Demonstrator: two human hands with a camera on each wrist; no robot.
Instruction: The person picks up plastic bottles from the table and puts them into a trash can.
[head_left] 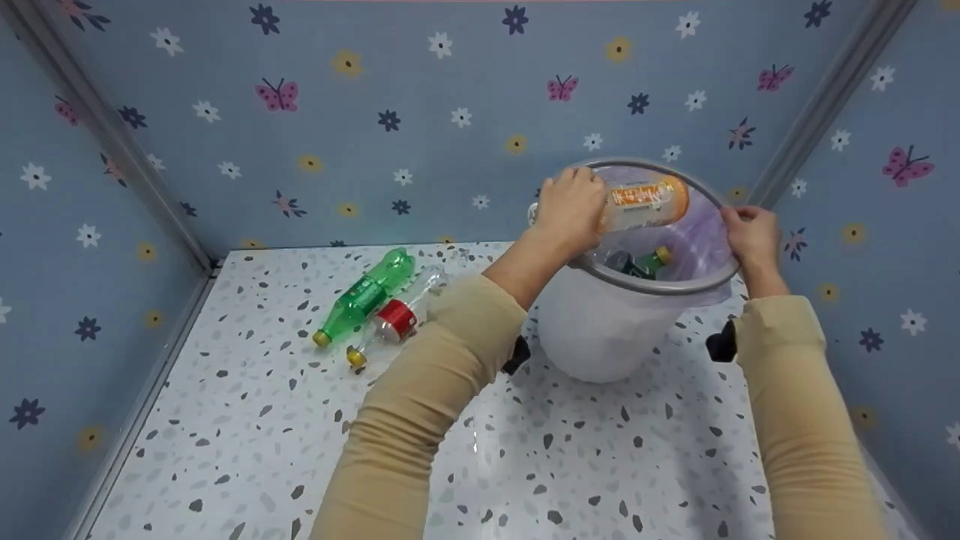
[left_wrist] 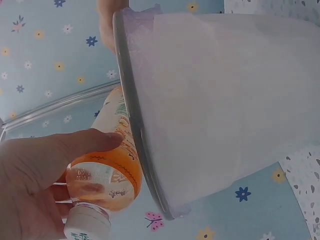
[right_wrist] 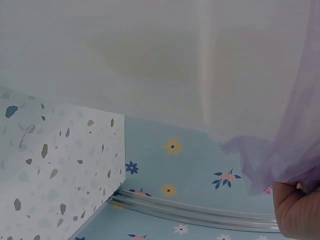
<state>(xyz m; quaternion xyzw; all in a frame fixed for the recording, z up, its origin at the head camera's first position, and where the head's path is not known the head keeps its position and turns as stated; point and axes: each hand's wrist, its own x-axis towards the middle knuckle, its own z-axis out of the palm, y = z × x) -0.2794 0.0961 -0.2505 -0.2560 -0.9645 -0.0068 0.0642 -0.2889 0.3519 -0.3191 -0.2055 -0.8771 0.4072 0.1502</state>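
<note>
In the head view my left hand (head_left: 571, 210) grips a clear plastic bottle (head_left: 641, 204) with an orange label, its orange base pointing right over the mouth of a white bin (head_left: 600, 330). The bottle's white cap (left_wrist: 87, 220) shows beside my fingers in the left wrist view, and the bottle lies across the grey rim (left_wrist: 131, 110). My right hand (head_left: 754, 236) pinches the bin's right edge, where the thin purple bag (head_left: 709, 232) folds over. Inside the bin lies a dark green bottle (head_left: 651, 262) with a yellow cap, partly hidden by the rim.
Left of the bin, a green bottle (head_left: 365, 296) and a clear bottle with a red label (head_left: 397, 319) lie on the speckled white tabletop (head_left: 247, 390). My left sleeve partly covers the clear one. Blue flowered panels (head_left: 450, 150) stand at the back and both sides.
</note>
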